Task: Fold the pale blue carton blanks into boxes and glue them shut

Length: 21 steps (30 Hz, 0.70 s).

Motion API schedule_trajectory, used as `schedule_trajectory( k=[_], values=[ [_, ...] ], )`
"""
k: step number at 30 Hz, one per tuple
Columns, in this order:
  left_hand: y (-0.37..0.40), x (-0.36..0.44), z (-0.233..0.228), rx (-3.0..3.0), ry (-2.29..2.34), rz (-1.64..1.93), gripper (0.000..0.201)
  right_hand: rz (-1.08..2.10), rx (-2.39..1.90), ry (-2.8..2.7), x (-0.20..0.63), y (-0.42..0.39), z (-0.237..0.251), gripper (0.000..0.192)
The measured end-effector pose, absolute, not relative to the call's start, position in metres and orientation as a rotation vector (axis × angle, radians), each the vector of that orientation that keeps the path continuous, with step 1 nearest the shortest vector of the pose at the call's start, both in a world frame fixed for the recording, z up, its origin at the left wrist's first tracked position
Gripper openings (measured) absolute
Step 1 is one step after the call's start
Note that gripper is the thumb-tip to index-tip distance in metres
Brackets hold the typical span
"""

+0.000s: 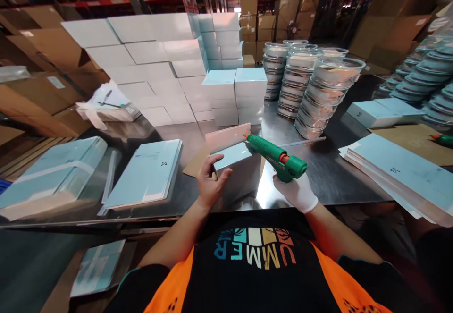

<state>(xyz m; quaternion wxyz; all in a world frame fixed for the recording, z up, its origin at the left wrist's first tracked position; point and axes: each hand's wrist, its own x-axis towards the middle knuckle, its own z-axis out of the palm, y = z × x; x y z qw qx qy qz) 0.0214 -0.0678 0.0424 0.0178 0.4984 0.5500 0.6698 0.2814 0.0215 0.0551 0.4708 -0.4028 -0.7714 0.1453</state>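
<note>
Closest to me, below the orange-and-black T-shirt (255, 256), my two hands are working at the near edge of the steel tabletop (329, 171). My gloved right hand (297, 191) is clamped around the grip of a green glue gun (274, 155), its orange nozzle pointing at the raised flap of a pale blue box (235, 166) standing right in front of me. My bare left hand (209, 183) is resting fingers apart against the box's near left side, steadying it.

I am judging this as the gluing step: the flap is standing open with the nozzle at it. The next move calls for pressing the flap down squarely while the left hand is keeping the box from sliding.

Moving outward, flat blue box blanks (146, 173) are lying to the left, and another sheaf of blanks (399, 171) is fanning out on the right. Behind, finished white and blue boxes (155, 67) are stacking up in a wall; I cannot tell what is inside them. Beside them, columns of clear lidded round tubs (318, 91) are leaning; they seem to hold something pale, though I cannot tell what. Cardboard cartons (269, 20) are filling the shelves beyond.
</note>
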Motion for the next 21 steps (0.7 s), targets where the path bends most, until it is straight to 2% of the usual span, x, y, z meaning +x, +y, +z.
schedule_trajectory(
  k=[4,12,17,21],
  values=[
    [-0.070,0.020,0.038,1.612,1.696,2.099,0.054,0.441,-1.019,-1.850,0.277,0.025,0.052,0.022],
    [-0.070,0.017,0.040,1.606,1.641,2.140,0.057,0.714,-1.064,-1.748,0.284,0.023,0.059,0.015],
    [-0.072,0.009,0.039,1.485,1.696,2.137,0.066,1.400,-1.012,-1.391,0.278,0.028,0.059,0.031],
    [-0.076,0.002,0.036,1.385,1.713,2.070,0.068,1.705,-0.967,-1.328,0.257,0.061,0.050,0.044]
  ],
)
